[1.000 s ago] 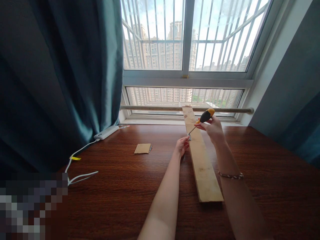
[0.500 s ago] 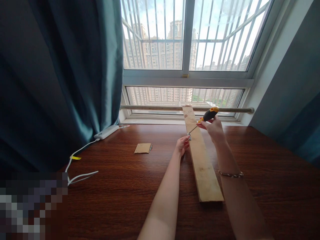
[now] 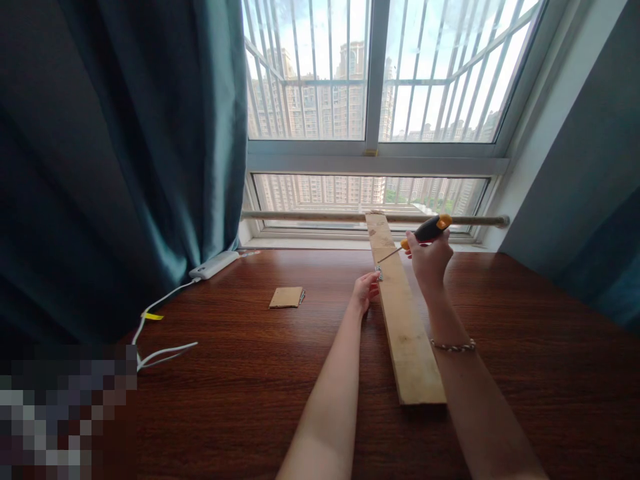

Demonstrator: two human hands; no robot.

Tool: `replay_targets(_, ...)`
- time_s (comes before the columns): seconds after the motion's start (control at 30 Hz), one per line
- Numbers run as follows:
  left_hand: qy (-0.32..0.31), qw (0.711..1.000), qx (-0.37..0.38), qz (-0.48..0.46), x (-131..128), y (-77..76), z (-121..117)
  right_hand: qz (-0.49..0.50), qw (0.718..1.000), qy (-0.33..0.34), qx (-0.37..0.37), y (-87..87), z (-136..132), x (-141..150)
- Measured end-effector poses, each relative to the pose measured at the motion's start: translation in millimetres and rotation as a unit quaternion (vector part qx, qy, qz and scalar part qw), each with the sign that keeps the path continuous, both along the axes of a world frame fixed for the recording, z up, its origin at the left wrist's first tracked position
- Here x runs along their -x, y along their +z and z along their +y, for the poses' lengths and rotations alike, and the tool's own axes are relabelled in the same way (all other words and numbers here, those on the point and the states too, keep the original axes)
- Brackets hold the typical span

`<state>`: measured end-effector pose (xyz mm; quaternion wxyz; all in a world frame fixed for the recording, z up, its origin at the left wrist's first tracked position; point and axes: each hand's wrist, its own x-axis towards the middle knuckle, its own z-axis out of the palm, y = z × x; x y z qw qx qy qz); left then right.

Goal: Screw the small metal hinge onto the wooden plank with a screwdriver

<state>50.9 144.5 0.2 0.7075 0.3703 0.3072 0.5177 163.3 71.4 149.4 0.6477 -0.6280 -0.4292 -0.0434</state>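
Observation:
A long pale wooden board [image 3: 413, 340] lies on the dark wood tabletop, its far end by the window. At the board's left edge, my left hand [image 3: 367, 291] pinches a small shiny metal fitting [image 3: 379, 274]; its exact kind is too small to make out. My right hand [image 3: 432, 261] is closed around the black and yellow handle of a screwdriver [image 3: 428, 230]. The thin shaft slants down to the left over the board, with its tip close to the fitting. Whether the tip touches it, I cannot tell.
Left of the board, a square of cardboard [image 3: 287, 297] has small metal pieces at its right edge. A white power strip [image 3: 215, 265] with a white cable [image 3: 170, 291] lies near the blue curtain [image 3: 215, 133]. A horizontal rail [image 3: 310, 216] crosses before the window.
My right hand and the screwdriver have shifted right, and the shaft lies at a lower slant. The tip has lifted slightly from the fitting. My left hand stays in place.

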Motion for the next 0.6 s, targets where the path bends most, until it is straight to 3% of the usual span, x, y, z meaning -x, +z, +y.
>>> replay_targets(0.23, 0.021, 0.998, -0.015, 0.064, -1.0, -2.0, 3.2, -0.085, 0.993, -0.052, 0.069, 10.7, -9.7, -3.6)
replay_targets(0.6, 0.022, 0.998, -0.014, 0.053, -0.8, -0.9, 2.0, -0.069, 0.996, -0.002, 0.065, 2.8, -3.4, -1.5)
